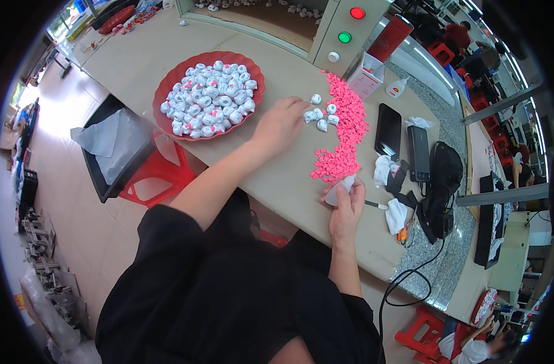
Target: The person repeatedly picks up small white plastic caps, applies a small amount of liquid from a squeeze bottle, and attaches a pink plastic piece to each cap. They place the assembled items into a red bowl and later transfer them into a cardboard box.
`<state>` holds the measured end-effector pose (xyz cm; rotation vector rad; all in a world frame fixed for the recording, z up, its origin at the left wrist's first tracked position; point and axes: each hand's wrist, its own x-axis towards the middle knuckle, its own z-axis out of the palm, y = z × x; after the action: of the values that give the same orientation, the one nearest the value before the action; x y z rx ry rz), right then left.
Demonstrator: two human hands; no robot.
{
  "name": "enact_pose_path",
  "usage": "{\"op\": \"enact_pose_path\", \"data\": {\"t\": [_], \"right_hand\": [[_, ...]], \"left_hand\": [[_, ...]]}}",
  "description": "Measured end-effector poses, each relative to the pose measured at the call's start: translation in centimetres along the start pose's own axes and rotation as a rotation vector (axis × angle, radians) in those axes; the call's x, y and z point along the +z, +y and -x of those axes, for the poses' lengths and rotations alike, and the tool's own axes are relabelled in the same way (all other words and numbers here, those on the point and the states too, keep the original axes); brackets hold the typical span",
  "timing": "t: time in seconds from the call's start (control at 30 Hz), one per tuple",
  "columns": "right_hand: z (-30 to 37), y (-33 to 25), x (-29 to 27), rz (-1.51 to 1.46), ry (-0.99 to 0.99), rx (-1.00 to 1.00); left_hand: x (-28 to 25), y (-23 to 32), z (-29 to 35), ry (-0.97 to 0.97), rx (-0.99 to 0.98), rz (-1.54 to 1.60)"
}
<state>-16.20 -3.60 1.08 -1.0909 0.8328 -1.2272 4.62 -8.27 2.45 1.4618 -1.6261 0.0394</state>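
Observation:
My left hand (282, 125) reaches over the table, its fingers drawn together at the edge of a small group of white rounded pieces (322, 125). Its fingertips seem to pinch one of them, partly hidden by the hand. In my right hand (347, 209) is a small white squeeze bottle (339, 192), its tip close to the near end of a spread of tiny pink pieces (348, 115). To the left of my left hand, a red scalloped tray (162, 94) holds a heap of similar white pieces, some with pink bits on them.
Right of the pink pieces lie a black phone (388, 131), a dark power bank (418, 155), crumpled tissues (396, 216) and a cable (404, 276). Another squeeze bottle (397, 87) stands farther back. A machine with buttons (344, 37) borders the far side. A black bin (98, 176) sits on a red stool (162, 182).

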Motion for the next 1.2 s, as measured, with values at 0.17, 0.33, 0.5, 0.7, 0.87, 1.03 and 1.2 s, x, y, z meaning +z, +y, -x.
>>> {"op": "enact_pose_path", "data": {"t": [0.17,0.33,0.5,0.7,0.87,1.03,1.2], "right_hand": [[0.3,-0.5,-0.4,-0.012,0.006,0.074],[0.1,-1.0,-2.1,-0.040,0.033,-0.001],[-0.5,-2.5,-2.5,-0.037,0.111,-0.126],[-0.5,-1.1,-2.0,-0.121,-0.010,-0.153],[0.5,0.1,-1.7,0.192,-0.033,-0.313],[0.5,0.5,-1.7,0.389,-0.073,-0.473],[0.5,0.3,-1.8,0.458,-0.107,-0.508]], "left_hand": [[3.0,-2.1,-1.1,-0.177,-0.179,0.075],[0.8,0.1,2.1,-0.442,-0.686,0.722],[-0.7,4.4,6.1,-0.362,-0.798,1.246],[0.4,4.7,7.6,-0.321,-0.647,1.210],[0.4,4.9,7.4,-0.355,-0.673,1.172],[0.7,4.6,7.8,-0.342,-0.669,1.168],[0.7,4.6,7.7,-0.339,-0.663,1.171]]}}
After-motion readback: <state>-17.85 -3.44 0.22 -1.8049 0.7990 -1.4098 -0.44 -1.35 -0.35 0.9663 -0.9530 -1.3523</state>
